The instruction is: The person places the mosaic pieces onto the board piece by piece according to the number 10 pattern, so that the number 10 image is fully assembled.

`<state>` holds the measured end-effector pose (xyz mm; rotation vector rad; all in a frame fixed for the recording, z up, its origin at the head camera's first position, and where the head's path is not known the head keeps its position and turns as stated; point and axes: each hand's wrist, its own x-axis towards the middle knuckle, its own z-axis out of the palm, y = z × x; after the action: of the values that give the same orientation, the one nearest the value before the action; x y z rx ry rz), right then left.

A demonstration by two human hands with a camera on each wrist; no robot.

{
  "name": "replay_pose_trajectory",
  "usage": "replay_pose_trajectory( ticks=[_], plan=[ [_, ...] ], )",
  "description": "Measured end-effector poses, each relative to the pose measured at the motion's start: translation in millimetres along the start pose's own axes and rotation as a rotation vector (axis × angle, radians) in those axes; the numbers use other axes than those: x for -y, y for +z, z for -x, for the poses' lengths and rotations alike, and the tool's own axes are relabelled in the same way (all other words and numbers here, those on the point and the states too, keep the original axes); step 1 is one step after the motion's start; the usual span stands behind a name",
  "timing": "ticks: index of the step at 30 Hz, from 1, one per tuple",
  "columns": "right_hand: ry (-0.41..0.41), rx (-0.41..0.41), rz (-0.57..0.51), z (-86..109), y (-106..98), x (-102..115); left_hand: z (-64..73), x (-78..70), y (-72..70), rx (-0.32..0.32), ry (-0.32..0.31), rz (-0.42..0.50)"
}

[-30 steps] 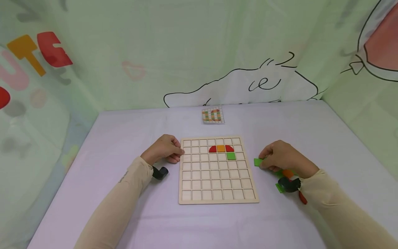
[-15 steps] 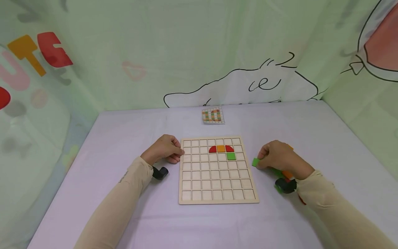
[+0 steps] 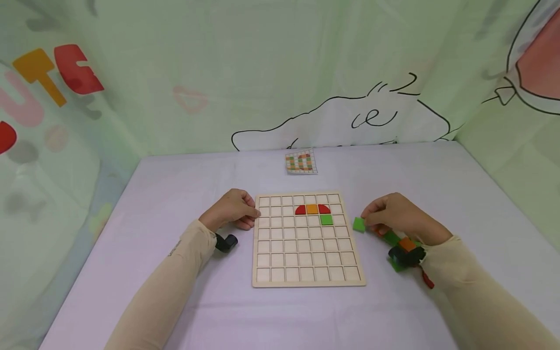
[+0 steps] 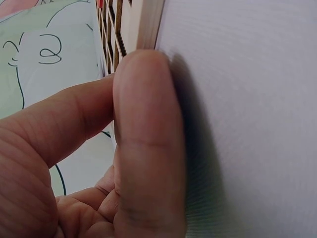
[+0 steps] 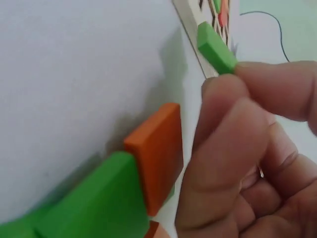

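Observation:
My left hand (image 3: 232, 209) grips the left edge of the wooden grid board (image 3: 290, 248) between thumb and fingers; in the left wrist view the thumb (image 4: 148, 129) covers most of that contact. Just right of the board, my right hand (image 3: 400, 216) pinches a green square tile (image 3: 358, 224) by its edge. The right wrist view has this green tile (image 5: 215, 49) held at the fingertips, off the cloth. On the board sit an orange square (image 3: 311, 209) between two curved red pieces (image 3: 300, 210) and, below the right one, a green square (image 3: 326, 219).
Loose green (image 3: 391, 238), orange (image 3: 407, 244) and red pieces (image 3: 428, 279) lie partly hidden under my right hand and wrist. Behind the board is a small pattern card (image 3: 301, 164) with a coloured grid. A printed curtain (image 3: 197, 112) borders the white-clothed table.
The green tile in my right hand has shifted slightly left and turned, with more of it showing. My right hand has risen slightly off the loose pieces. The left hand holds its place.

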<state>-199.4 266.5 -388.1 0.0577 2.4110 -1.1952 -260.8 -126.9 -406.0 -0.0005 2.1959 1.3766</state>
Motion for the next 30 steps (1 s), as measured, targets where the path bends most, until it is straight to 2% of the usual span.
replay_pose_trajectory(
  ticks=[8, 13, 20, 26, 30],
  plan=[
    [0.002, 0.067, -0.155, -12.4, 4.2, 6.2, -0.4, 0.9, -1.5, 0.001, 0.005, 0.003],
    [-0.001, 0.102, -0.212, -19.0, 10.1, 14.1, -0.8, 0.7, -1.5, -0.001, -0.003, 0.015],
    [0.001, 0.129, -0.234, -27.0, 16.1, 24.5, -3.7, 3.2, -2.2, -0.005, 0.007, 0.026],
    [0.014, 0.123, -0.214, -32.7, 20.5, 31.9, -0.7, 3.1, -0.1, 0.001, 0.029, 0.013],
    [-0.005, 0.148, -0.212, -36.2, 24.1, 40.3, 2.0, 3.3, 1.1, -0.017, 0.038, 0.0]
  ],
)
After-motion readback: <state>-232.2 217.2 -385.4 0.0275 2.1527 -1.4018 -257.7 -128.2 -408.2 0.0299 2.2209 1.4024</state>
